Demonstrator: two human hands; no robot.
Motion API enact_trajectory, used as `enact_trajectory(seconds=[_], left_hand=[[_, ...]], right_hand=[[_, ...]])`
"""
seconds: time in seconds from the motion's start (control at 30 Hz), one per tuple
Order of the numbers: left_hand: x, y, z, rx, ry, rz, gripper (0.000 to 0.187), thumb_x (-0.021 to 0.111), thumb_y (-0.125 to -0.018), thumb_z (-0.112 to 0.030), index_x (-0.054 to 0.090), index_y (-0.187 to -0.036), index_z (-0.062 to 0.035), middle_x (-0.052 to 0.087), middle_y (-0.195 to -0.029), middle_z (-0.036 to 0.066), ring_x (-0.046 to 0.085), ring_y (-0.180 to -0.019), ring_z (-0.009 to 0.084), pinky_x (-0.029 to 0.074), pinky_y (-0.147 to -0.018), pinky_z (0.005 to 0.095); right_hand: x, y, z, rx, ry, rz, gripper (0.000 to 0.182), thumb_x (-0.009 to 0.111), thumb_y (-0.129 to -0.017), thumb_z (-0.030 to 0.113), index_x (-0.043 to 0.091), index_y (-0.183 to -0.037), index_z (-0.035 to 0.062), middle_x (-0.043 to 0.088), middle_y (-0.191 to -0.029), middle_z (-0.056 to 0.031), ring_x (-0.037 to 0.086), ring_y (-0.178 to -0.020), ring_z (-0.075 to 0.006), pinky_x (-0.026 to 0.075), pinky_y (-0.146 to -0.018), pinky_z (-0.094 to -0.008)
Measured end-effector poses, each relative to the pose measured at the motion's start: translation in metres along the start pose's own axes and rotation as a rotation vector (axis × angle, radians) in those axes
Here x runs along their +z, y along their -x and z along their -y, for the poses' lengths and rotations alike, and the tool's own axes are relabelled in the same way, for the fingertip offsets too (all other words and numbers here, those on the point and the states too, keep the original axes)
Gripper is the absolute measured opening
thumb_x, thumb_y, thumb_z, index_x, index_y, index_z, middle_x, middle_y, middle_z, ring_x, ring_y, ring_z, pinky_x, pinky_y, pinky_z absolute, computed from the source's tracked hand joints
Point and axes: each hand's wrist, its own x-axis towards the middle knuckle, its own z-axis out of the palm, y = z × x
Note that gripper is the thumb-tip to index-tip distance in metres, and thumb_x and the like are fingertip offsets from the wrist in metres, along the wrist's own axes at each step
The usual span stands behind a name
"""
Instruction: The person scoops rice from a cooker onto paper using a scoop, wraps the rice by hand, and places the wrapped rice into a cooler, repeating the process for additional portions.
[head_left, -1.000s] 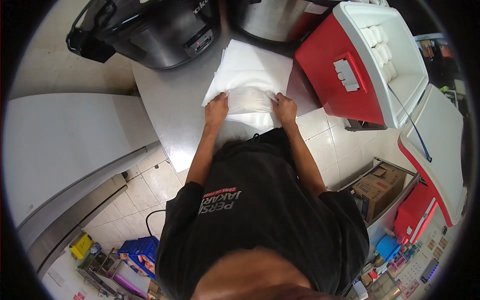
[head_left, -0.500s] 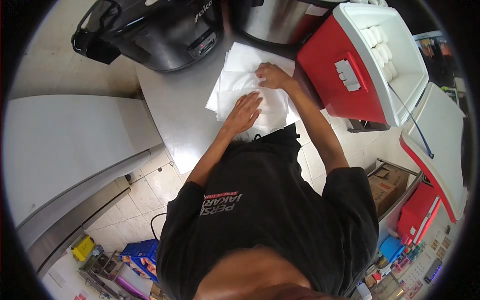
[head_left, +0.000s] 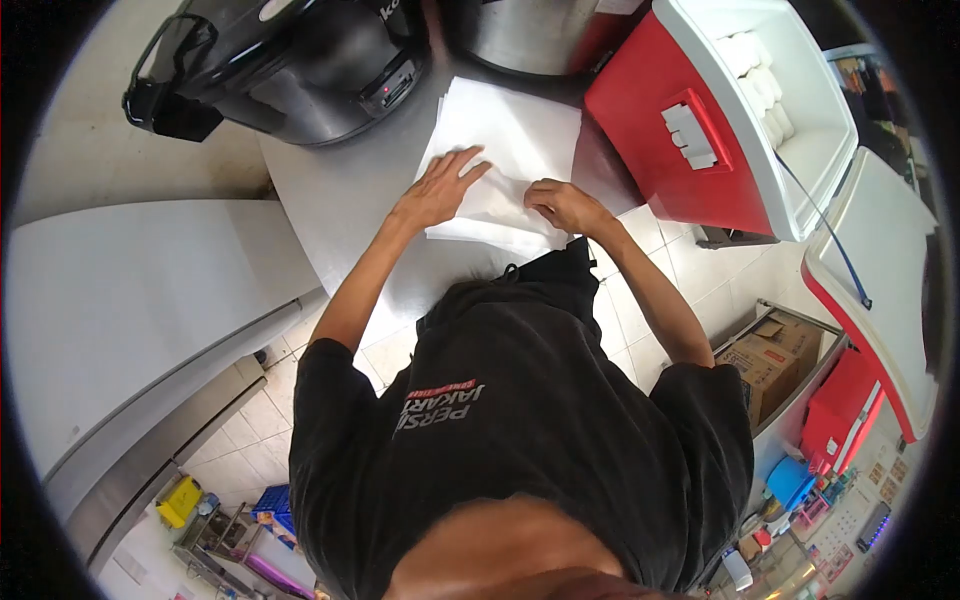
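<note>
A stack of white paper sheets (head_left: pixel 515 125) lies on a steel table (head_left: pixel 340 215). On its near part rests a folded white paper packet (head_left: pixel 495 205). My left hand (head_left: pixel 440 185) lies flat on the left side of the packet, fingers spread, holding nothing. My right hand (head_left: pixel 565 205) is curled at the packet's right edge, its fingertips pinching the folded paper. What the paper wraps is hidden.
A black rice cooker (head_left: pixel 290 60) and a steel pot (head_left: pixel 520 35) stand at the table's far edge. A red cooler (head_left: pixel 680 150) with white rolls inside stands open on the right, its lid (head_left: pixel 890 290) hanging down. A grey counter (head_left: pixel 130 300) lies left; a cardboard box (head_left: pixel 770 365) sits low right.
A second ago both hands held the packet's two sides. The right hand then reached to the far sheets and has come back to the near right edge; the left hand shifted left and lies flat.
</note>
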Motion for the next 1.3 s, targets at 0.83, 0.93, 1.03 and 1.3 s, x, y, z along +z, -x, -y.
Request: enact_trajectory(seconds=[0.83,0.93,1.03,1.3], left_hand=[[0.043,0.044,0.015,0.182,0.136,0.078,0.012,0.056,-0.072,0.0,0.061,-0.083,-0.0039,0.06,-0.093,0.006,0.057,-0.094,0.0211,0.048,-0.085,0.0332],[0.047,0.047,0.015,0.17,0.138,-0.074,0.015,0.059,-0.074,-0.004,0.064,-0.089,-0.0029,0.062,-0.1,0.006,0.057,-0.1,0.0211,0.046,-0.087,0.0344],[0.039,0.047,0.004,0.109,0.264,-0.018,0.02,0.061,-0.077,-0.009,0.065,-0.096,-0.0025,0.063,-0.106,0.008,0.056,-0.104,0.0214,0.043,-0.09,0.0344],[0.056,0.056,-0.008,-0.078,0.19,-0.093,0.017,0.059,-0.077,-0.005,0.064,-0.093,-0.0027,0.064,-0.102,0.007,0.058,-0.098,0.0247,0.043,-0.086,0.0349]], right_hand=[[0.049,0.037,-0.025,-0.029,0.305,-0.28,0.015,0.06,-0.072,0.007,0.063,-0.087,0.0066,0.061,-0.094,-0.0048,0.058,-0.088,-0.0229,0.048,-0.078,-0.0339],[0.049,0.037,-0.022,0.025,0.263,-0.259,0.017,0.061,-0.074,0.011,0.063,-0.091,0.0064,0.061,-0.097,-0.0062,0.056,-0.093,-0.0244,0.046,-0.083,-0.0355],[0.041,0.034,-0.003,0.047,0.174,-0.21,0.019,0.062,-0.077,0.014,0.063,-0.094,0.0072,0.06,-0.101,-0.0076,0.055,-0.098,-0.0257,0.042,-0.088,-0.0374],[0.055,0.039,-0.015,0.137,0.166,-0.236,0.018,0.061,-0.078,0.012,0.063,-0.095,0.01,0.062,-0.099,-0.0054,0.055,-0.099,-0.0263,0.039,-0.092,-0.0381]])
